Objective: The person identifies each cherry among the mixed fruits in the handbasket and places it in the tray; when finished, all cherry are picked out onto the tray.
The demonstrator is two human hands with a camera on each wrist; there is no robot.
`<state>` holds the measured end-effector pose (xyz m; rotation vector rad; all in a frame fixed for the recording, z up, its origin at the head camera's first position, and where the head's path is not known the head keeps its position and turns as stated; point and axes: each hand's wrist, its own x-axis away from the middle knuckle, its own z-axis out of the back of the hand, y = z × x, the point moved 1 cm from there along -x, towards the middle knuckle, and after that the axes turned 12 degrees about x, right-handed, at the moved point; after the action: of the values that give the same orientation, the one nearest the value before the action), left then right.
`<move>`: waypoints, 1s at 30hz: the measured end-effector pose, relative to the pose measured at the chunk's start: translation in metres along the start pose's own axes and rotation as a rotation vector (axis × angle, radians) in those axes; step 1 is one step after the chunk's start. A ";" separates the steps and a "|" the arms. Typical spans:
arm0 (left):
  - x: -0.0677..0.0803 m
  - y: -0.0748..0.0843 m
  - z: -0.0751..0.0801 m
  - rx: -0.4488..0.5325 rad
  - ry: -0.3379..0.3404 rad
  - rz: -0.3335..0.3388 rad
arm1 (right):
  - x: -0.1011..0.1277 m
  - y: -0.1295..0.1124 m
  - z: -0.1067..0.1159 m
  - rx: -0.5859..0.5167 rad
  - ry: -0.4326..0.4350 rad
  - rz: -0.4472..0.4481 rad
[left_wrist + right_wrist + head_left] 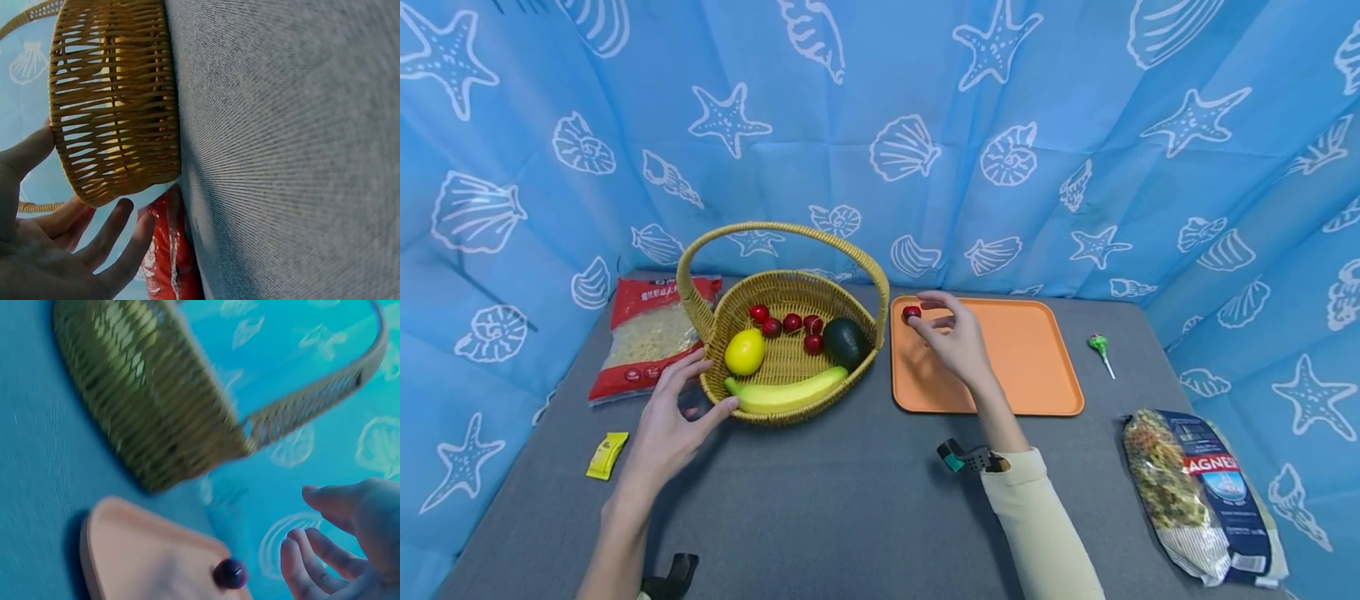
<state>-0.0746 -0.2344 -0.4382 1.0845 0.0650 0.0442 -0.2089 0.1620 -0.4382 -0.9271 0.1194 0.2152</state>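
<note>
My left hand (670, 425) is at the left end of a wicker basket (790, 414), thumb on the near rim, fingers spread beside the end wall in the left wrist view. Inside the basket lie a lemon (745, 352), a banana (786, 392), an avocado (846, 343) and several red cherries (792, 323). Another dark red cherry (230, 574) sits at the far left corner of the orange tray (1022, 358). Over that corner hovers my right hand (955, 337), thumb and fingers parted; the right wrist view shows a gap between the fingertips and the cherry.
Behind my left hand lies a red pasta bag (640, 346), with a small yellow packet (607, 456) nearer. Right of the tray are a green lollipop (1100, 348) and a dark blue pasta bag (1217, 492). The basket's tall handle (790, 227) arches over it; a blue curtain (880, 125) hangs behind.
</note>
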 end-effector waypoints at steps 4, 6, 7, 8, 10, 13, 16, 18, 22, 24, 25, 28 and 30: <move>-0.001 -0.001 -0.001 0.007 0.000 -0.006 | 0.020 -0.021 0.007 -0.134 0.046 0.044; 0.000 -0.001 -0.001 0.007 0.000 -0.009 | 0.031 -0.034 0.011 -0.197 0.058 0.083; 0.000 -0.001 -0.001 0.007 0.000 -0.008 | 0.035 -0.042 0.012 -0.222 0.055 0.107; 0.000 -0.001 0.000 0.007 0.000 -0.005 | 0.040 -0.049 0.012 -0.245 0.042 0.139; 0.000 -0.001 0.000 0.005 0.000 0.000 | 0.047 -0.064 0.011 -0.271 0.001 0.203; 0.001 -0.001 0.000 0.001 -0.002 0.008 | 0.053 -0.084 0.002 -0.277 -0.087 0.275; 0.001 -0.001 -0.001 0.000 -0.002 0.011 | 0.051 -0.100 -0.018 -0.269 -0.175 0.301; 0.001 -0.001 0.000 0.002 -0.002 0.009 | 0.046 -0.108 -0.035 -0.265 -0.229 0.303; 0.000 -0.002 0.000 0.007 -0.002 -0.005 | 0.033 -0.116 -0.068 -0.195 -0.305 0.300; 0.001 -0.002 0.000 0.010 -0.001 -0.015 | 0.025 -0.118 -0.082 -0.136 -0.333 0.302; 0.001 -0.002 0.000 0.011 -0.002 -0.019 | 0.021 -0.119 -0.088 -0.106 -0.345 0.305; 0.001 -0.002 0.000 0.014 -0.004 -0.023 | 0.009 -0.119 -0.104 -0.056 -0.380 0.313; 0.001 -0.001 0.000 0.016 -0.006 -0.020 | 0.003 -0.118 -0.113 -0.051 -0.404 0.311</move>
<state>-0.0734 -0.2350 -0.4395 1.1000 0.0705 0.0226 -0.1793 0.0028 -0.4139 -0.8960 -0.1178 0.6915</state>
